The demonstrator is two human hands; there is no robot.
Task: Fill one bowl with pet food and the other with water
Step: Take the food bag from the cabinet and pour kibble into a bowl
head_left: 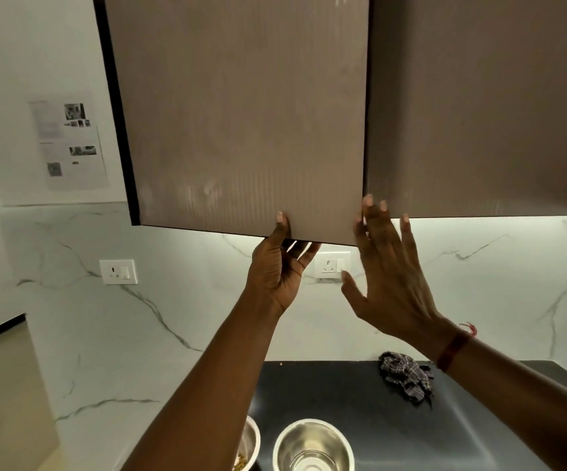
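Both arms reach up toward the wall cabinet door that fills the top of the frame. The left hand has its grip pinching the door's lower edge, thumb on the front face and fingers curled underneath. The right hand is held flat just beside the door's lower right corner, its grip spread with the fingertips against the neighbouring door; a red band circles that wrist.

Low in the frame, on the dark surface, stand two steel bowls. The left bowl, half hidden behind the left forearm, holds some brown kibble. The right bowl shows only bare metal inside. A crumpled checked cloth lies at centre right, well apart from the bowls.
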